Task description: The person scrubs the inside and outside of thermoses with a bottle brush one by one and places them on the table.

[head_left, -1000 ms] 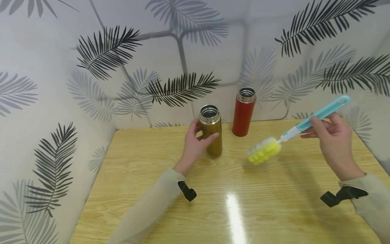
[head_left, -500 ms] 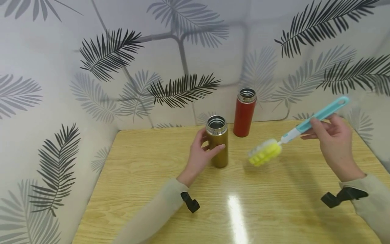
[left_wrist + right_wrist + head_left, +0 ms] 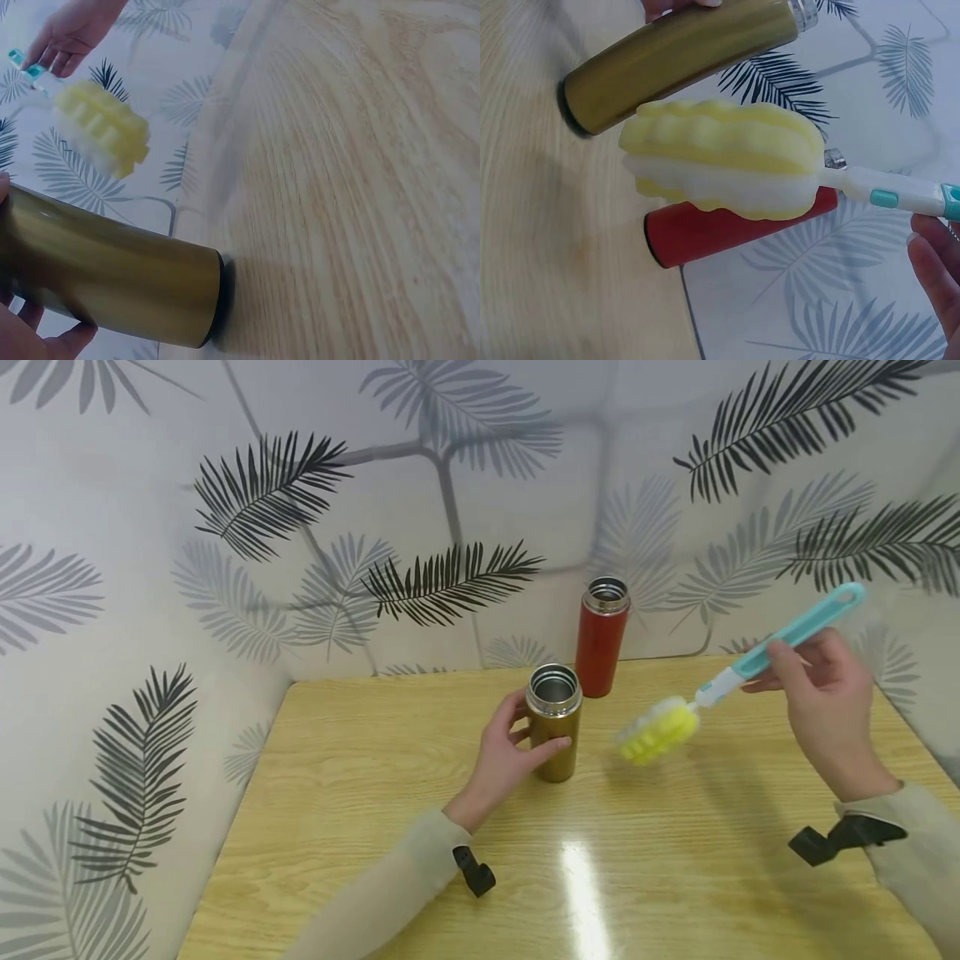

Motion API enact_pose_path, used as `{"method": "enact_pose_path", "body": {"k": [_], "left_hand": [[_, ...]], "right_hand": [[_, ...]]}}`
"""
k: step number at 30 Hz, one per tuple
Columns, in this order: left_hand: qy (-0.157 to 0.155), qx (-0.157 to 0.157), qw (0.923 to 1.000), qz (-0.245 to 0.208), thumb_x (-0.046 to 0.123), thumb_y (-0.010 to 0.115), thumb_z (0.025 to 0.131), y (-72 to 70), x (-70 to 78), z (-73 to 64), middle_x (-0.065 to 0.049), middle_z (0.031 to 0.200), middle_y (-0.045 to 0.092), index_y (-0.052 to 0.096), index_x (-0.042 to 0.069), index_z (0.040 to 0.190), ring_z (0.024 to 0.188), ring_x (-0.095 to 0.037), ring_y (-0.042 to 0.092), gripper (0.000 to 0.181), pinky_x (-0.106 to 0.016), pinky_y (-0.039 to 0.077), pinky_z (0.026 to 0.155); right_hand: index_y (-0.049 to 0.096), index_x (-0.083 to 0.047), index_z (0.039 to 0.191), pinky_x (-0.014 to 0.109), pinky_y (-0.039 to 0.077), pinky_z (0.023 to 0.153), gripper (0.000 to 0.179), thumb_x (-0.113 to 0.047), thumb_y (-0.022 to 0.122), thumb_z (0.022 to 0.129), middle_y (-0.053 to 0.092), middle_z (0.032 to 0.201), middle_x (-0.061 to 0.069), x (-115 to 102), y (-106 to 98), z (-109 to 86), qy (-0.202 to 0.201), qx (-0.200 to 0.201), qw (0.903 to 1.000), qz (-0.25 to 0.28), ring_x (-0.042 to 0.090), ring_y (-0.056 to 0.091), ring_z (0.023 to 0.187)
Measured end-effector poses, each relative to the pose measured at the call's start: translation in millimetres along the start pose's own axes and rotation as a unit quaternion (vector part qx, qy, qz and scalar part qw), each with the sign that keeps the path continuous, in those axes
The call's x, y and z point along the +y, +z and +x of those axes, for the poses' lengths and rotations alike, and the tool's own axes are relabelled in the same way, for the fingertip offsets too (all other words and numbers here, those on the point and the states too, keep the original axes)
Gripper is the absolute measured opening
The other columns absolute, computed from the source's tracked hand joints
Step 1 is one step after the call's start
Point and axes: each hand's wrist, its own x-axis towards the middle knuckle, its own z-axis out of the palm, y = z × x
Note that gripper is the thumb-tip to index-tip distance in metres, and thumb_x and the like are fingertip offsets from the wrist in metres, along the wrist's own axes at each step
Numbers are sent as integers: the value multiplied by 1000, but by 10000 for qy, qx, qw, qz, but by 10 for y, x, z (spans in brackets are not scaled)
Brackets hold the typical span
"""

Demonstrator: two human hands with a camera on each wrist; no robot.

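Note:
My left hand (image 3: 513,752) grips a gold vacuum flask (image 3: 557,722) around its side, thumb across the front. The flask is upright and lidless, its steel mouth facing up; in the left wrist view its base (image 3: 202,300) is right at the tabletop. My right hand (image 3: 828,710) pinches the turquoise and white handle (image 3: 795,628) of a bottle brush. Its yellow and white sponge head (image 3: 660,731) hangs over the table, to the right of the gold flask. Behind stands a red vacuum flask (image 3: 600,643), also without a lid, partly covered by the sponge in the right wrist view.
The wooden table (image 3: 360,760) runs back to a wall (image 3: 315,635) covered in a leaf pattern, close behind the red flask. A bright reflection lies on the table in front of the gold flask.
My left hand has brought the gold flask toward me and to the right, nearer the brush. The right hand has shifted the brush only slightly. The red flask stays where it was.

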Motion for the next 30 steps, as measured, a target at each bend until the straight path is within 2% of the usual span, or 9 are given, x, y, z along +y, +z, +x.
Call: {"method": "enact_pose_path", "body": {"k": [2,7,14,17,23,27,30], "left_hand": [[33,-28,10000,-31,13,87,85,14,-13,-8,-4,139,60,53,14,147,126,-24,57,70,-44,53,102],[30,-119,9999,-58,14,85,87,35,-48,-10,-3,140,60,52,16,148,126,-22,56,70,-43,53,103],[-12,-231,9997,-17,16,85,88,43,-66,-9,0,142,58,50,18,150,129,-21,55,71,-45,51,104],[-11,-266,9996,34,17,85,89,45,-73,-5,1,143,57,49,19,151,130,-20,54,72,-45,51,105],[96,-272,9995,106,17,84,89,41,-87,11,0,145,56,48,18,152,131,-21,54,72,-46,51,104],[113,-278,9995,120,17,84,89,30,-95,18,0,146,56,47,18,152,131,-22,54,73,-46,51,104],[92,-266,9995,138,17,84,90,21,-99,22,-1,146,56,48,18,152,132,-22,53,73,-46,51,105]], "right_hand": [[56,17,117,24,61,69,18,10,56,100,75,102,16,-37,32,36,-113,22,9997,197,17,75,76],[57,8,122,25,61,70,23,8,61,99,76,102,18,-155,111,159,-183,233,9991,311,20,75,79],[57,14,121,26,60,80,26,6,65,98,78,100,17,-287,224,293,-451,304,9985,-10,20,77,89],[57,15,119,27,60,83,25,5,66,98,78,100,19,-346,277,340,-569,401,9976,-44,20,77,87],[61,12,118,27,61,82,23,5,67,97,76,102,20,-481,372,433,-768,733,9943,9,22,76,91],[60,10,120,29,62,81,26,7,67,96,73,101,20,-596,432,513,-909,937,9905,445,27,74,96],[58,12,121,32,62,82,28,11,67,94,71,99,22,-683,485,578,-1000,932,9867,880,29,73,96]]}}
